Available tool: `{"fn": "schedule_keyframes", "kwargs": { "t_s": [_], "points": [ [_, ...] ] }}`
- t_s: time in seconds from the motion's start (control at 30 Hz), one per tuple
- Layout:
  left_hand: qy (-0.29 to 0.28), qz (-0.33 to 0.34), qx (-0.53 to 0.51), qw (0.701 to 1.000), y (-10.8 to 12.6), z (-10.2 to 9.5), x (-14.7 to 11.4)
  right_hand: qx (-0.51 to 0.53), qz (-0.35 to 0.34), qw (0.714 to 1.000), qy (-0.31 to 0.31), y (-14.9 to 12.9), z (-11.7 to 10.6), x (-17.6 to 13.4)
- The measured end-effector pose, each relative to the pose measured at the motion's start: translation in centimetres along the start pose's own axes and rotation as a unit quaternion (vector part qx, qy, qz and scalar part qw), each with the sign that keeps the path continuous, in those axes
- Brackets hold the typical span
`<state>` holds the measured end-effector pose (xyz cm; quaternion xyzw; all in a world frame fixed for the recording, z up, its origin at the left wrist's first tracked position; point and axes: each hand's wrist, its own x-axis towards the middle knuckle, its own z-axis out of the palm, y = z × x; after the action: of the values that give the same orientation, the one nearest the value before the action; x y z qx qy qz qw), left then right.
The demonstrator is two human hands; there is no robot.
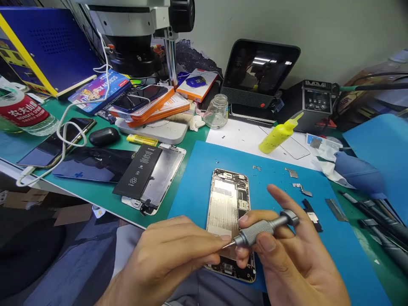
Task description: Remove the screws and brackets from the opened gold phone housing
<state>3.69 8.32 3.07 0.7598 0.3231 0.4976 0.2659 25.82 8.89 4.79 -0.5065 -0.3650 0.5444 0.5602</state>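
Note:
In my right hand (296,250) is a grey precision screwdriver (258,232), its knurled handle between thumb and fingers and its cap end toward the palm. The thin bit points left. My left hand (178,250) pinches at the bit's tip with thumb and fingers pressed together; whether a tiny part is also between them is hidden. Beneath both hands an opened phone body (223,204) lies on the blue mat (196,182), its metal inner frame exposed. Small metal parts and a black strip (311,214) lie right of it.
To the left, a black battery (140,170) rests on a detached screen (165,174). A yellow bottle (277,136) and a glass jar (217,111) stand behind the mat. A microscope (127,38) overhangs the back left. Tweezers (379,229) lie at the right edge.

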Motion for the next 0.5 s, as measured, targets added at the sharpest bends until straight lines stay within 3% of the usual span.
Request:
{"fn": "schedule_keyframes", "kwargs": {
  "t_s": [0.27, 0.5],
  "points": [
    [-0.008, -0.02, -0.019, 1.0, 0.1, -0.3, 0.0, -0.004, -0.02, 1.0, 0.01, -0.3, 1.3, 1.0],
    [-0.003, -0.022, -0.02, 1.0, 0.2, -0.4, 0.2, -0.009, -0.016, 1.0, 0.01, -0.3, 0.9, 0.4]
  ]
}}
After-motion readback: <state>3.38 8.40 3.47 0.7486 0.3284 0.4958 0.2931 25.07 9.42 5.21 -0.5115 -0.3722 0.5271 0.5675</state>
